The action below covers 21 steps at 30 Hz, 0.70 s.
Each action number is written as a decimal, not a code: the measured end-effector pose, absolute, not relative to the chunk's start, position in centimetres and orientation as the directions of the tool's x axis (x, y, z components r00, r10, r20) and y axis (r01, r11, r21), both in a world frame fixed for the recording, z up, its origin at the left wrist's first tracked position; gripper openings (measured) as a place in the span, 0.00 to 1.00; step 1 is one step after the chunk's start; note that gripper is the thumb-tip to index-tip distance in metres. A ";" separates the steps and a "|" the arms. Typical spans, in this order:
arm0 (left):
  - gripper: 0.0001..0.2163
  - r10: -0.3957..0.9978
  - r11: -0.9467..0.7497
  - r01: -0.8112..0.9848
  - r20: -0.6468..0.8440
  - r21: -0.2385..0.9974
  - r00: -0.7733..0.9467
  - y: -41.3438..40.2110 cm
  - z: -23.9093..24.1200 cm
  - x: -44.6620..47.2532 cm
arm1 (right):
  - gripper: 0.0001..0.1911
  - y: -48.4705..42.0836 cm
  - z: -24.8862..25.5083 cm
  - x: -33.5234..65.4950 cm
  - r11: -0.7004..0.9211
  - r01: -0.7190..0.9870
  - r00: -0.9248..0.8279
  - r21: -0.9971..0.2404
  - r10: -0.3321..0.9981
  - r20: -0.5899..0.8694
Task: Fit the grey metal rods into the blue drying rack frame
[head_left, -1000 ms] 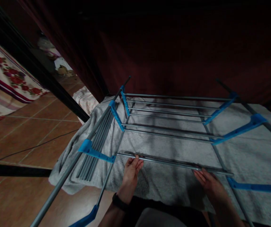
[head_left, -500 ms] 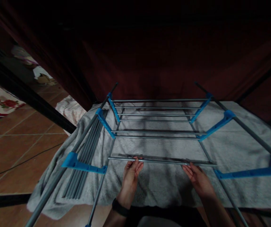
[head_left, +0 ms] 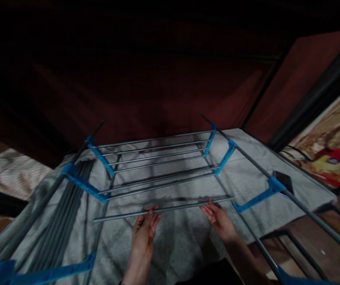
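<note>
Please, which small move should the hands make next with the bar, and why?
Probably the right hand should guide the bar toward the right blue bracket, with the left hand steadying it. Both hands hold it, and its right end appears close to that bracket's inner end; its left end looks farther from the left blue bracket.

The slim, straight grey metal rod (head_left: 177,207) runs crosswise through the fingertips of my left hand (head_left: 142,229) and my right hand (head_left: 221,223), a bare stretch of it between them. It slants slightly, its left end nearer me. That end juts well past my left fingers, across the line of the rack frame (head_left: 249,229); whether they touch I can't tell. The other end, past my right fingers, reaches close to a blue bracket (head_left: 255,198). Beyond my fingertips, six crossbars (head_left: 161,189) already span the frame.
</note>
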<state>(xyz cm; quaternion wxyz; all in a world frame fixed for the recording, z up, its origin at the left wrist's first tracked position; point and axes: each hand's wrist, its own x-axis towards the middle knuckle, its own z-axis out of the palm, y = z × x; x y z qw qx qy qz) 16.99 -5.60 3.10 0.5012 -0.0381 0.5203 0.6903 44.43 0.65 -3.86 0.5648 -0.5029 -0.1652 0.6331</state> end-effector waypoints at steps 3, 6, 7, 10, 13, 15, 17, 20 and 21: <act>0.09 0.690 0.055 -0.705 -0.538 0.707 -0.485 -4.6 2.9 17.4 | 0.21 0.9 -3.2 43.4 -0.298 -0.612 0.113 -0.733 0.884 -0.453; 0.09 0.716 0.081 -0.691 -0.524 0.718 -0.460 -4.0 2.7 18.0 | 0.21 1.1 -2.9 43.0 -0.292 -0.638 0.094 -0.713 0.889 -0.449; 0.08 0.726 0.091 -0.689 -0.522 0.719 -0.448 -3.9 2.6 18.3 | 0.22 1.1 -2.8 43.0 -0.290 -0.645 0.090 -0.707 0.890 -0.447; 0.08 0.779 0.107 -0.671 -0.481 0.734 -0.403 -3.5 2.5 19.4 | 0.24 1.1 -2.5 42.6 -0.294 -0.660 0.063 -0.692 0.895 -0.441; 0.12 0.832 0.111 -0.634 -0.421 0.766 -0.363 -3.2 2.9 21.2 | 0.26 1.0 -2.1 42.0 -0.307 -0.664 0.018 -0.682 0.905 -0.425; 0.13 0.848 0.116 -0.618 -0.401 0.778 -0.346 -2.9 3.5 22.6 | 0.28 0.8 -1.8 41.5 -0.307 -0.677 -0.011 -0.669 0.913 -0.408; 0.14 0.859 0.123 -0.600 -0.388 0.790 -0.335 -2.6 4.1 24.0 | 0.30 0.6 -1.4 41.1 -0.317 -0.695 -0.039 -0.645 0.913 -0.407; 0.14 0.880 0.123 -0.561 -0.352 0.819 -0.319 -2.2 4.9 25.5 | 0.29 0.4 -0.8 40.7 -0.360 -0.725 -0.092 -0.587 0.895 -0.436; 0.13 0.892 0.114 -0.546 -0.328 0.830 -0.312 -2.1 5.2 25.9 | 0.29 0.4 -0.5 40.6 -0.378 -0.732 -0.114 -0.566 0.888 -0.446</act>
